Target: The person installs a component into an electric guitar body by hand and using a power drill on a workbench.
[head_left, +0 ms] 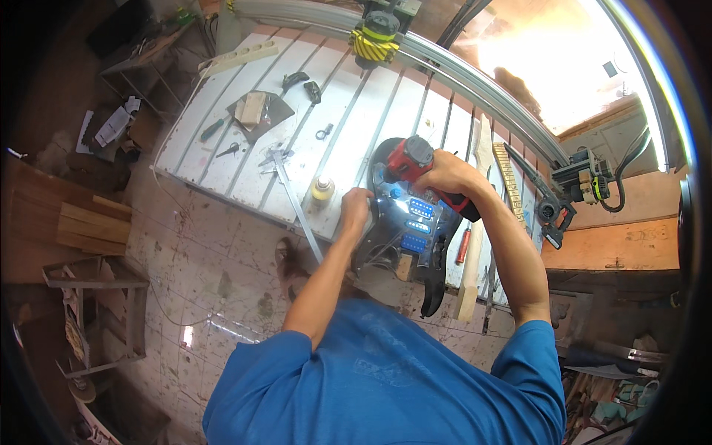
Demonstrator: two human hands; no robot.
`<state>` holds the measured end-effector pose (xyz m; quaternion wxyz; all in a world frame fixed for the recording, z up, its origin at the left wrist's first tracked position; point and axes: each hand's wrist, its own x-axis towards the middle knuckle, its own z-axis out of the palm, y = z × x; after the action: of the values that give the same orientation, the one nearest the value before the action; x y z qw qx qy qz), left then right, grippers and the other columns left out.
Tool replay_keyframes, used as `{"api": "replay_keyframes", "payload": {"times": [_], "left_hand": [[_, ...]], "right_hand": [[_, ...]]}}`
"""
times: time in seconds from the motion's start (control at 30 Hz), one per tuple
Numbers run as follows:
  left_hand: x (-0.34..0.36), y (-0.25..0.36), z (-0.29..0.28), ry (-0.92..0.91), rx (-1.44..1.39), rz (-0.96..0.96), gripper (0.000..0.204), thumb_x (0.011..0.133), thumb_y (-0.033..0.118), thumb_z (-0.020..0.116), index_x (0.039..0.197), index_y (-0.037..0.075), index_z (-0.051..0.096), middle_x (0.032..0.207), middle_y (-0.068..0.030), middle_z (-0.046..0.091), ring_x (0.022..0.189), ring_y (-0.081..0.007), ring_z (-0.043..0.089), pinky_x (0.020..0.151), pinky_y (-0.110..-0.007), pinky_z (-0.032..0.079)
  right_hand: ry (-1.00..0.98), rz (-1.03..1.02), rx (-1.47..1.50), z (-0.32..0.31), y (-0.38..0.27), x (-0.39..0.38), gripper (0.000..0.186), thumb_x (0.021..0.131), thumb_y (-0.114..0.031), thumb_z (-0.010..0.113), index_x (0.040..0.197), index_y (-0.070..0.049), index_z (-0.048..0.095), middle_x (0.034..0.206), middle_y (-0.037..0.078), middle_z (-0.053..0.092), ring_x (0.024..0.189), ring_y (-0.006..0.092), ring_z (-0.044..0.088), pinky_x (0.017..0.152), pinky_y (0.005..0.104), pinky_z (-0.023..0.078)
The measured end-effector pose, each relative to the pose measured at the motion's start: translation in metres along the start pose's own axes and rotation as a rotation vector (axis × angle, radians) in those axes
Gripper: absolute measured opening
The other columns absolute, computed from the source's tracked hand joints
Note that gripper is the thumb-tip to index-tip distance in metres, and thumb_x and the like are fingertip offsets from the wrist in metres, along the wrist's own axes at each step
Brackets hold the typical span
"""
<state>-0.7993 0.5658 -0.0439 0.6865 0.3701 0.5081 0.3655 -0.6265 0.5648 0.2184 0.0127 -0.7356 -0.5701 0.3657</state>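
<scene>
Head view: my right hand (445, 176) is wrapped around a red and black drill (409, 157), and I hold it over the far part of a shiny black guitar body (385, 225). The guitar body lies on the white tabletop (348, 104), right in front of me, with blue pickups (421, 209) across it. My left hand (356, 211) is at its left edge, fingers curled in (I cannot tell if they pinch the rim or just rest there). The drill's tip is hidden, so I cannot tell if it touches anything.

A slip is what I would worry about most. If the drill leans, its tip could jump and scratch the shiny top, or bump the pickups close by. The near end of the guitar body seems to poke out past the tabletop edge, so a hard push there could make it tip or slide if my left hand does not hold it well. A big slip to the left could poke my fingers too.

Left of my left hand stands a small bottle (322, 190) of yellow stuff, with a long metal caliper (291, 194) beside it. A careless elbow could knock the bottle over. On the right, a red screwdriver (464, 245) lies near a pale piece of wood (468, 291), and it might roll if the tabletop shakes.
</scene>
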Motion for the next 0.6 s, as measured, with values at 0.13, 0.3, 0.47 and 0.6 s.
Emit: {"api": "replay_keyframes", "payload": {"times": [0.13, 0.3, 0.47, 0.6], "left_hand": [[-0.008, 0.020, 0.004, 0.035, 0.219, 0.128, 0.017, 0.089, 0.015, 0.070, 0.101, 0.003, 0.069, 0.060, 0.0067, 0.043, 0.053, -0.0046, 0.038, 0.049, -0.027, 0.029], [-0.019, 0.030, 0.000, 0.022, 0.274, 0.210, 0.025, 0.082, 0.013, 0.082, 0.102, 0.005, 0.070, 0.058, 0.0092, 0.040, 0.053, -0.0044, 0.034, 0.050, -0.027, 0.028], [-0.024, 0.036, -0.002, -0.005, 0.273, 0.244, 0.024, 0.083, 0.015, 0.083, 0.103, 0.006, 0.075, 0.058, 0.0108, 0.036, 0.053, -0.0038, 0.031, 0.050, -0.027, 0.025], [-0.019, 0.033, -0.003, -0.080, 0.258, 0.215, 0.026, 0.085, 0.013, 0.082, 0.111, 0.010, 0.080, 0.060, 0.0122, 0.032, 0.054, -0.0030, 0.028, 0.051, -0.027, 0.023]], "right_hand": [[0.003, 0.000, -0.028, 0.004, 0.009, 0.004, 0.038, 0.064, -0.027, 0.082, 0.087, 0.003, 0.077, 0.075, 0.015, 0.073, 0.065, 0.0226, 0.072, 0.065, 0.0338, 0.057], [-0.005, -0.004, -0.039, 0.008, 0.012, 0.007, 0.035, 0.064, -0.027, 0.083, 0.082, 0.003, 0.077, 0.073, 0.016, 0.074, 0.063, 0.0236, 0.072, 0.066, 0.0339, 0.057], [-0.026, 0.049, -0.076, 0.008, 0.002, 0.006, 0.044, 0.063, -0.024, 0.081, 0.094, 0.007, 0.074, 0.074, 0.014, 0.071, 0.064, 0.0213, 0.070, 0.062, 0.0327, 0.055], [0.029, 0.000, -0.130, 0.013, 0.016, 0.016, 0.045, 0.063, -0.033, 0.084, 0.082, 0.007, 0.077, 0.073, 0.020, 0.074, 0.070, 0.0287, 0.074, 0.072, 0.0361, 0.058]]}}
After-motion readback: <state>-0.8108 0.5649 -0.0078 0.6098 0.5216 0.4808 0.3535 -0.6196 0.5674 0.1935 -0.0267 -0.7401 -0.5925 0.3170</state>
